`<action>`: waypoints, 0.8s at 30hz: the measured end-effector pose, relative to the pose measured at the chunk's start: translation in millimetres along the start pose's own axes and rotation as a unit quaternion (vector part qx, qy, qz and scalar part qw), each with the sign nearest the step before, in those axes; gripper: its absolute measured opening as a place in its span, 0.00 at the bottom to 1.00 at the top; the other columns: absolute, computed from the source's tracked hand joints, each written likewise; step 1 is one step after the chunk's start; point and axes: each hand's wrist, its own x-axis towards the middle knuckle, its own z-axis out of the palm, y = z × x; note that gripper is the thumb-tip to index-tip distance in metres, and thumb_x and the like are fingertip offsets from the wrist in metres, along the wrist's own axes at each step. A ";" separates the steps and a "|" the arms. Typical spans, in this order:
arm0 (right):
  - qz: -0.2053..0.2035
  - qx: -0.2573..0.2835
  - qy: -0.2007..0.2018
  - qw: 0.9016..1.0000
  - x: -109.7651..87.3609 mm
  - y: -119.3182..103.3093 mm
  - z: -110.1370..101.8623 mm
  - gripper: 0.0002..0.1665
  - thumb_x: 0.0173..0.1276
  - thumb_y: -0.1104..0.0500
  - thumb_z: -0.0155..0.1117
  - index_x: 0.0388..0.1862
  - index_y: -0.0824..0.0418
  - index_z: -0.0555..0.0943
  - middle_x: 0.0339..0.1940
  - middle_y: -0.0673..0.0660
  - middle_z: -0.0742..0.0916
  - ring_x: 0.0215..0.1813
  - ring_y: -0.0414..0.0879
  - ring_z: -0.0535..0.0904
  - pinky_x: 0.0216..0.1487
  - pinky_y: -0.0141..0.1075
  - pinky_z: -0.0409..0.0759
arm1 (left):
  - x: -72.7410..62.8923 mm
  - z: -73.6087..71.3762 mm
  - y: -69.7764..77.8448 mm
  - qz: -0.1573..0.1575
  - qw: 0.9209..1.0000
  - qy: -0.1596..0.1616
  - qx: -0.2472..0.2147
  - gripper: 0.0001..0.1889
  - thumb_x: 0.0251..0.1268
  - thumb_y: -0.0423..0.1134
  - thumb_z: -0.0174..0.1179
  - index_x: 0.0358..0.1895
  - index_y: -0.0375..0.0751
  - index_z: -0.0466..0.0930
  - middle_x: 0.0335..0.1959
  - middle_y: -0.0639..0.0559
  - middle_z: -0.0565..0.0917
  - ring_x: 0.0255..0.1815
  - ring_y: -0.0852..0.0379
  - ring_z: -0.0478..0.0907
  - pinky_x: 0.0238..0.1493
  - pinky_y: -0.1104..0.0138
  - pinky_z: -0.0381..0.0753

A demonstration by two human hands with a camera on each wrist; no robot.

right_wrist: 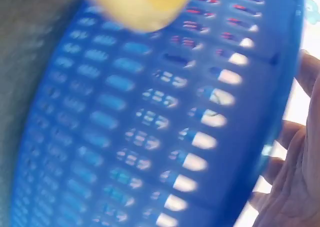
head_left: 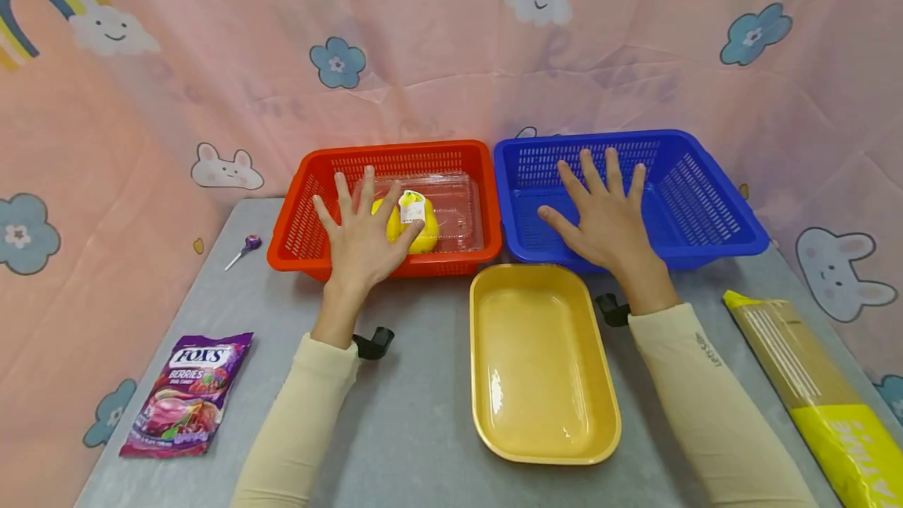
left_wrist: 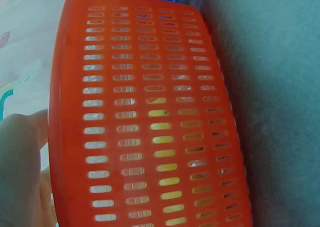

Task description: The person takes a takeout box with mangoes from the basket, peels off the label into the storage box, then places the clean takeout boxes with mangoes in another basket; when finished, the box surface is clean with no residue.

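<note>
Both hands are well apart, fingers straight and fanned, clamped on nothing: the left hand (head_left: 367,245) is over the near side of the red basket (head_left: 305,214), the right hand (head_left: 610,222) over the blue basket (head_left: 712,202). Whether either touches a rim, I cannot tell. The baskets stand side by side along the far edge of the worktop (head_left: 416,382), probably so that each hand faces one. In the red one lie a yellow item (head_left: 426,240) with a white label and a clear container (head_left: 462,210); the left hand partly covers the yellow item (fruit, perhaps).

The yellow tray (head_left: 539,359) lies lengthwise between the forearms, its far end close to where the baskets meet; it likely hinders a straight pull of either basket towards the near edge. Along the left edge rest a lollipop (head_left: 252,242) and, nearer, a purple candy packet (head_left: 186,398). A long yellow-ended packet (head_left: 825,398) slants along the right edge, probably kept there to leave the middle for the arms.
</note>
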 end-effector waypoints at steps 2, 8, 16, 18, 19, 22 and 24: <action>-0.008 0.021 -0.004 1.000 2.9 -3.3 -3.5 0.49 0.75 0.28 0.44 0.85 0.51 0.50 0.86 0.66 0.51 0.85 0.67 0.30 0.76 0.69 0.20 | 0.3 -1.4 -2.5 -0.003 1.000 0.003 -0.018 0.40 0.69 0.70 0.46 0.81 0.63 0.55 0.86 0.47 0.42 0.85 0.34 0.28 0.75 0.30 0.22; -0.038 0.110 -0.035 0.993 19.6 -24.0 -14.2 0.43 0.76 0.37 0.54 0.83 0.53 0.58 0.84 0.66 0.60 0.86 0.66 0.40 0.79 0.69 0.26 | -2.4 -6.0 -12.9 -0.004 0.996 0.021 -0.081 0.35 0.71 0.65 0.50 0.78 0.60 0.64 0.86 0.47 0.47 0.86 0.34 0.32 0.76 0.29 0.26; -0.118 0.186 -0.088 0.971 42.6 -56.8 1.9 0.33 0.75 0.51 0.62 0.75 0.62 0.71 0.72 0.65 0.77 0.74 0.64 0.67 0.77 0.64 0.59 | -9.8 -5.3 -33.6 -0.014 0.986 0.072 -0.151 0.27 0.71 0.56 0.57 0.71 0.56 0.75 0.83 0.45 0.59 0.85 0.35 0.43 0.76 0.28 0.38; -0.135 0.181 -0.097 0.969 46.2 -63.6 8.0 0.32 0.75 0.52 0.63 0.73 0.62 0.73 0.69 0.65 0.80 0.70 0.63 0.71 0.75 0.61 0.64 | -11.7 -4.4 -40.2 -0.022 0.983 0.082 -0.161 0.26 0.70 0.54 0.58 0.69 0.55 0.77 0.82 0.45 0.59 0.85 0.36 0.44 0.76 0.28 0.38; -0.138 0.177 -0.102 0.969 47.7 -66.5 10.9 0.31 0.74 0.52 0.64 0.72 0.62 0.74 0.67 0.64 0.82 0.68 0.62 0.72 0.73 0.60 0.66 | -12.7 -3.9 -43.9 -0.026 0.983 0.088 -0.162 0.26 0.70 0.54 0.58 0.69 0.54 0.78 0.82 0.45 0.60 0.85 0.36 0.44 0.76 0.28 0.38; -0.144 0.144 -0.107 0.973 51.3 -74.6 18.7 0.30 0.73 0.50 0.65 0.71 0.58 0.76 0.61 0.62 0.86 0.65 0.60 0.71 0.72 0.58 0.66 | -16.4 -3.3 -55.5 -0.033 0.981 0.103 -0.160 0.24 0.70 0.52 0.58 0.67 0.52 0.80 0.82 0.43 0.61 0.84 0.34 0.45 0.77 0.28 0.37; -0.144 0.125 -0.106 0.976 52.6 -79.5 21.7 0.29 0.72 0.49 0.66 0.70 0.56 0.78 0.57 0.61 0.87 0.66 0.59 0.69 0.74 0.60 0.61 | -18.8 -4.0 -62.7 -0.040 0.982 0.111 -0.150 0.24 0.70 0.51 0.58 0.66 0.50 0.80 0.81 0.42 0.62 0.84 0.33 0.46 0.77 0.29 0.37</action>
